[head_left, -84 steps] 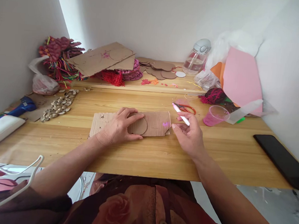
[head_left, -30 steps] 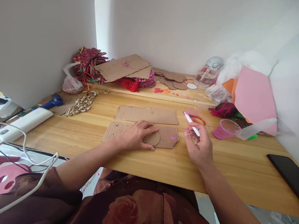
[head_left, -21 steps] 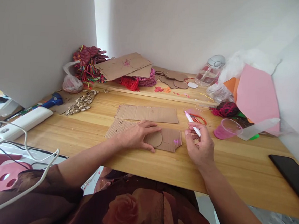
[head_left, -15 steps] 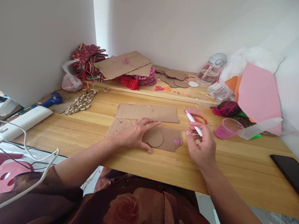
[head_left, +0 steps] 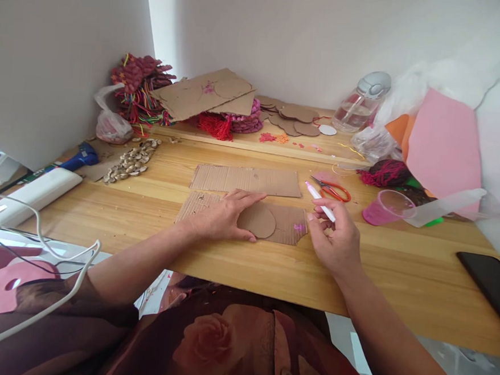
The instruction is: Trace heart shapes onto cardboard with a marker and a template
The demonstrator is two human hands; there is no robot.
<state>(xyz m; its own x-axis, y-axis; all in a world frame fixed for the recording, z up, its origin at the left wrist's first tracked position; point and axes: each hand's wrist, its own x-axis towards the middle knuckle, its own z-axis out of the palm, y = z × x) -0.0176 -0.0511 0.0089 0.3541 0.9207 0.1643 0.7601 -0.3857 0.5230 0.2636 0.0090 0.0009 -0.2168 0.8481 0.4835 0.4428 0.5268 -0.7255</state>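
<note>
We spread our left hand around the 9 o'clock edge of a disc on cardboard; at 3 o'clock our right hand pinches a white pen.

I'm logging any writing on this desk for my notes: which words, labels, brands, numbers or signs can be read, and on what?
No word, label, brand or number is readable.
Near cardboard strip: a purple mark, too small to make out.
Large cardboard sheet at the back: a magenta scribble, not legible.
Marker pen in the right hand: any print is too small to read.
</note>
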